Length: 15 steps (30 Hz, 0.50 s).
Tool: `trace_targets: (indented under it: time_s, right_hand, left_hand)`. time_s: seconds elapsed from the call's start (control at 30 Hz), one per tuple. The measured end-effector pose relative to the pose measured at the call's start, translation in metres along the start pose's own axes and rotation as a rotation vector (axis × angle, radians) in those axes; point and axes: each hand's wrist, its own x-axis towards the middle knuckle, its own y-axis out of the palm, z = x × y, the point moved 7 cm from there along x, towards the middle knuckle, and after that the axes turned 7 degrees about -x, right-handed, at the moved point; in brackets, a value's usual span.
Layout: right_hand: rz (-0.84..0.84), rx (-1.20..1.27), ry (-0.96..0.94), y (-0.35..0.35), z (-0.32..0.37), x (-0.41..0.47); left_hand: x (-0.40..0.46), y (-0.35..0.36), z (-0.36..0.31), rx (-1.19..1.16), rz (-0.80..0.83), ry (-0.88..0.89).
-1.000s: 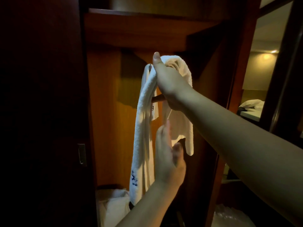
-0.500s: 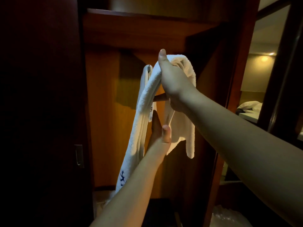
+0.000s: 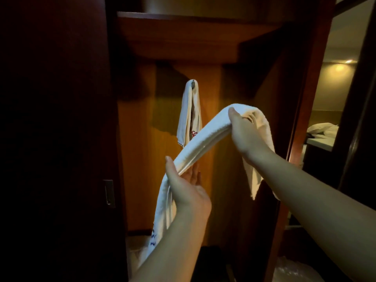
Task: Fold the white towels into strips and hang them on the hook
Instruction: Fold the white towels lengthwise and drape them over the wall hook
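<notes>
A white towel strip point(image 3: 205, 140) stretches between my two hands in front of an open wooden closet. My right hand point(image 3: 245, 132) grips its upper part, with a short end hanging down behind my wrist. My left hand point(image 3: 186, 185) holds the strip lower down, thumb over it and fingers straight under it; the long end with blue embroidery hangs past my forearm. Behind, a second white towel point(image 3: 188, 113) with red embroidery hangs folded on a small hook point(image 3: 193, 83) on the closet's back panel.
A wooden shelf point(image 3: 195, 37) spans the closet above the hook. A dark sliding door point(image 3: 55, 139) with a metal pull stands at the left. White bags lie on the closet floor point(image 3: 134, 255). At the right a doorway opens onto a lit room point(image 3: 333, 110).
My right hand has pulled the towel down and away from the hook, uncovering the other towel hanging there. My left hand has taken hold of the strip lower down and drawn it out.
</notes>
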Motion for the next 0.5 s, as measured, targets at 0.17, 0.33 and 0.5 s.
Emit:
trace_targets:
  time_s: [0.17,0.33,0.5]
  right_hand:
    - [-0.002,-0.052,0.04,-0.005,-0.024,-0.007]
    - [-0.022,0.001,0.126,-0.005,-0.045,-0.003]
    - [-0.009,0.193,0.254,0.005,-0.069,0.01]
  left_hand:
    - [0.024,-0.006,-0.036,-0.037,-0.137,-0.007]
    - [0.048,0.006,-0.068,0.112,-0.077,0.092]
    - [0.061,0.036,-0.082,0.375,0.168,0.15]
